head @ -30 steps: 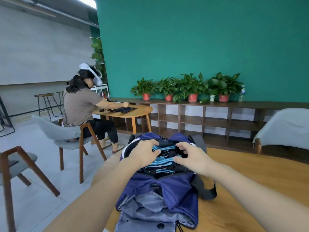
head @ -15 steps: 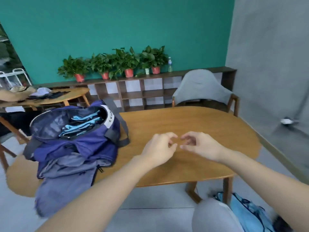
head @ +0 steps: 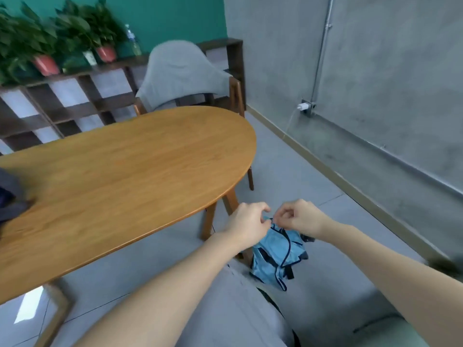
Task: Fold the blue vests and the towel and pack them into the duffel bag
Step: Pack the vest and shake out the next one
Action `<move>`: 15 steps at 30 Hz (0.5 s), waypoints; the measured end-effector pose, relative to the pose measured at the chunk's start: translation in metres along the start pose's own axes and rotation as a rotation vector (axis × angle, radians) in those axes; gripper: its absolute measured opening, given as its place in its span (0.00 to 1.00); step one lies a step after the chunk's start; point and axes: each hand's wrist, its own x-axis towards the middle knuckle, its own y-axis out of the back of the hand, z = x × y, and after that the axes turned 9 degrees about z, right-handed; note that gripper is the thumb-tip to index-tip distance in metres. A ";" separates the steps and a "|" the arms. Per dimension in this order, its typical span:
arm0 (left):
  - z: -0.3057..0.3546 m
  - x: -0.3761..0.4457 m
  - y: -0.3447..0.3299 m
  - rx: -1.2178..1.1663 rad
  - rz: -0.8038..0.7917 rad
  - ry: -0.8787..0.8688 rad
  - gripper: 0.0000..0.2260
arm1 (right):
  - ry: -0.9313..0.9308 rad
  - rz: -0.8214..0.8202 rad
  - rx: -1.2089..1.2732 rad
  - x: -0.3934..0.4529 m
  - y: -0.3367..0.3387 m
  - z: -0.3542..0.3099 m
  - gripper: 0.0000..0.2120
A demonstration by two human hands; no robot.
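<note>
A light blue vest [head: 275, 256] with dark trim hangs crumpled below the table's right end, above the grey floor. My left hand [head: 250, 221] and my right hand [head: 298, 217] meet at its top edge, fingers curled, each pinching the fabric there. Only a dark sliver of the navy duffel bag [head: 10, 194] shows, on the wooden table [head: 130, 171] at the far left edge of the view. No towel is in view.
A chair draped with grey cloth [head: 180, 73] stands behind the table. A low shelf with potted plants [head: 45, 63] runs along the green wall. A charger is plugged into the grey wall's socket [head: 305, 106]. My grey-clad leg [head: 238, 301] is below the vest.
My view swung right and down, away from the bag. Both hands left the bag's opening, crossed the table and now pinch a blue vest low beside the table.
</note>
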 end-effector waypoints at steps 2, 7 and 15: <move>-0.004 0.014 -0.027 0.029 -0.044 0.053 0.15 | -0.085 -0.028 -0.008 0.007 -0.011 0.030 0.05; -0.032 0.038 -0.093 0.087 -0.163 0.165 0.18 | -0.234 -0.097 -0.042 0.039 -0.051 0.106 0.05; -0.077 0.096 -0.160 0.095 -0.295 0.225 0.21 | -0.495 -0.174 -0.048 0.088 -0.117 0.214 0.10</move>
